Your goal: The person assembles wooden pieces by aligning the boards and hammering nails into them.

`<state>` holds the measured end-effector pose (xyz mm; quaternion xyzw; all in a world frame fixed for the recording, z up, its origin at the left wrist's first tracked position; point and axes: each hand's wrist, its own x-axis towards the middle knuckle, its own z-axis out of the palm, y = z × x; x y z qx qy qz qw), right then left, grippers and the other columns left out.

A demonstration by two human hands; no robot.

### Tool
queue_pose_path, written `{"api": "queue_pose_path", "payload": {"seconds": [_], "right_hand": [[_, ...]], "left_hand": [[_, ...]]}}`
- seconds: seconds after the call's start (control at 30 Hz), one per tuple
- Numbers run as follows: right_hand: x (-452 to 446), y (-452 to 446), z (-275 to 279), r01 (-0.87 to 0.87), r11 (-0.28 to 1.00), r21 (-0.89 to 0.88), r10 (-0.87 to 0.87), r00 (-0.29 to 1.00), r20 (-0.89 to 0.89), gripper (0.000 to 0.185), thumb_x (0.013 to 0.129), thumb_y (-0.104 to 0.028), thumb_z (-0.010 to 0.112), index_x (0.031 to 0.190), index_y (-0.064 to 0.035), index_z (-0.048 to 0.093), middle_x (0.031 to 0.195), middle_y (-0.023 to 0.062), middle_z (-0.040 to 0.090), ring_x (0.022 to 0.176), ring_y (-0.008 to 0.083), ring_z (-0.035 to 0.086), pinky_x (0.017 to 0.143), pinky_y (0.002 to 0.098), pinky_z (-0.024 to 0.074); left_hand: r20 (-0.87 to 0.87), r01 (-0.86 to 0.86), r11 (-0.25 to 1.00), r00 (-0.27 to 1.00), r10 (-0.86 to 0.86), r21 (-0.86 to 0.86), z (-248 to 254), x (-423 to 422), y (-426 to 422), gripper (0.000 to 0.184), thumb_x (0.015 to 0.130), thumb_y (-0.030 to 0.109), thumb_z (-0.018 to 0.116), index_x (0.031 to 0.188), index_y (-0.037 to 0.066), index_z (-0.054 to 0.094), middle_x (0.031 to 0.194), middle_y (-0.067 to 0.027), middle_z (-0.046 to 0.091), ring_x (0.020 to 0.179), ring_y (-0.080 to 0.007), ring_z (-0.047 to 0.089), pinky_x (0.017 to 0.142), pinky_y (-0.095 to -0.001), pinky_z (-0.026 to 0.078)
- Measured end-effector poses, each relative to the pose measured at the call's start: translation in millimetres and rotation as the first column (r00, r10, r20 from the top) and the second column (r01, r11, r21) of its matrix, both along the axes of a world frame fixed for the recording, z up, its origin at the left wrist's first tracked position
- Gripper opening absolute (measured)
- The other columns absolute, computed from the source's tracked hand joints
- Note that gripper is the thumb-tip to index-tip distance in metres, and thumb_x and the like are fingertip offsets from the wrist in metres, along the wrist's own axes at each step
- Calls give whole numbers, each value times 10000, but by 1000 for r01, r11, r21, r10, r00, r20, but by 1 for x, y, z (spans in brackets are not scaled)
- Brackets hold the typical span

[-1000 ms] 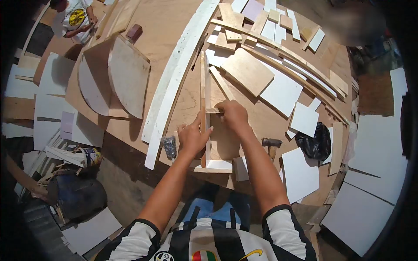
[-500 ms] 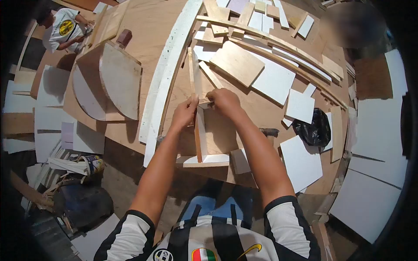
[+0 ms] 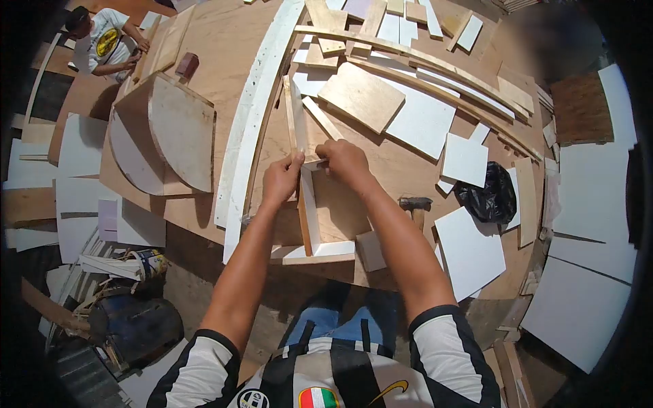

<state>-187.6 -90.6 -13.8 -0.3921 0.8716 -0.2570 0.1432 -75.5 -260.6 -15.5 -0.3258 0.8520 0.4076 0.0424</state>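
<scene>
A narrow frame of thin wooden boards (image 3: 308,211) stands on the worktable, its long board running away from me and a white-faced end board (image 3: 320,253) across its near end. My left hand (image 3: 281,179) is closed on the long board about midway along it. My right hand (image 3: 345,163) pinches the end of a short wooden crosspiece (image 3: 313,164) that lies against the long board, between both hands. Its fingertips are partly hidden. A loose wooden strip (image 3: 322,118) lies just beyond the right hand. Near my right forearm lies a hammer (image 3: 416,204).
Wood and white board offcuts (image 3: 362,94) cover the table's far right, with a black plastic bag (image 3: 493,192) nearby. A long white board (image 3: 262,115) runs left of the frame. Farther left stands a curved-sided wooden piece (image 3: 178,136); beyond it, another person (image 3: 109,42) handles wood.
The whole view has shifted slightly, and more of the hammer shows beside my right forearm. Both hands keep their places on the frame and crosspiece.
</scene>
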Motion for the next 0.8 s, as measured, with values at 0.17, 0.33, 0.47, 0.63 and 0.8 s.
{"api": "queue_pose_path", "payload": {"seconds": [0.17, 0.33, 0.47, 0.63, 0.8], "right_hand": [[1, 3, -8, 14, 999, -49, -14, 1000, 0, 216, 798, -170, 760, 1009, -163, 718, 1010, 69, 718, 1006, 306, 698, 799, 457, 580], [1, 39, -19, 371, 904, -211, -279, 888, 366, 282, 855, -163, 770, 1133, -154, 727, 1116, 84, 737, 1048, 287, 706, 870, 429, 573], [35, 77, -49, 787, 412, -459, 192, 418, 888, 395, 915, -146, 761, 1283, -80, 634, 1221, 88, 697, 1139, 259, 673, 952, 414, 551], [67, 85, -54, 928, 219, -300, 501, 157, 851, 522, 946, -114, 733, 1424, -71, 529, 1271, 72, 651, 1191, 223, 624, 1001, 377, 505], [73, 83, -17, 819, 418, -393, -166, 494, 853, 555, 905, -162, 787, 1398, -67, 550, 1218, 78, 659, 1099, 233, 631, 928, 353, 514]], "left_hand": [[-20, 3, 998, 1000, -4, -58, 13, 3, 7, 593, 1019, 572, 544, 998, 21, 761, 759, -205, 703, 733, -327, 695, 720, -447, 513], [-177, -163, 977, 966, 187, 139, -5, 12, 1, 519, 1036, 473, 575, 1031, -12, 758, 843, -191, 728, 779, -257, 700, 730, -402, 525], [-520, -163, 986, 841, 151, 22, 40, 27, 45, 303, 955, 212, 756, 1201, 37, 745, 1032, -99, 751, 883, -169, 693, 735, -295, 536], [-435, 86, 777, 863, 255, 624, 46, 38, 96, 387, 944, 169, 773, 1273, -22, 703, 920, -77, 744, 855, -89, 641, 777, -265, 531], [-534, 80, 967, 843, 65, 243, 48, 39, 105, 296, 937, 148, 763, 1181, -19, 740, 840, -117, 741, 735, -111, 660, 673, -288, 526]]}}
